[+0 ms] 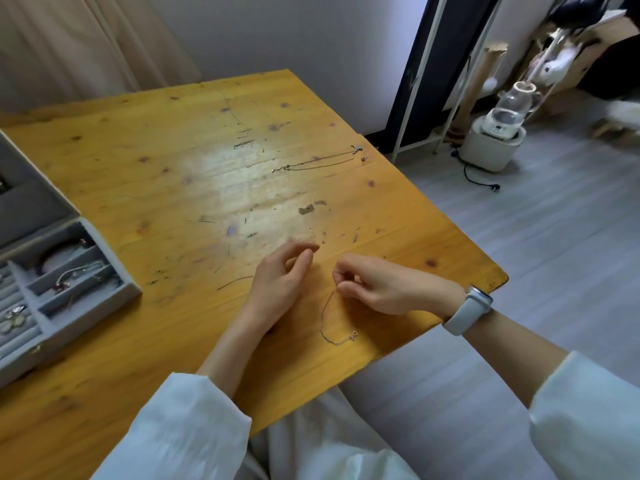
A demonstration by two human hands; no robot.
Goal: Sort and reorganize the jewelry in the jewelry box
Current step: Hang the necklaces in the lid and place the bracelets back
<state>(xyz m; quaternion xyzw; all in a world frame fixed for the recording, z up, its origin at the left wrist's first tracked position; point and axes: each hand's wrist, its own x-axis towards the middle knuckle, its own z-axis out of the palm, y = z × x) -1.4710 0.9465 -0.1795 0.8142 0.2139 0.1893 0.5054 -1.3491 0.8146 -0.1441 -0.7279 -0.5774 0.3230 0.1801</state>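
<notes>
Table [145, 161] carried a grey jewelry box [69, 306] at its left edge, bracelets and rings in its compartments. Right hand [384, 287] pinched a thin necklace [329, 320] near the front edge; left hand [280, 278] lay relaxed, its grip holding nothing.

Your table [194, 174] is honey-yellow pine, knotted and scratched. The box [79, 317] is grey, lined grey. Your sleeves [180, 427] are pale mint-white, the watch [467, 311] white, the chain [327, 317] silver, the floor [554, 258] grey-planked.
</notes>
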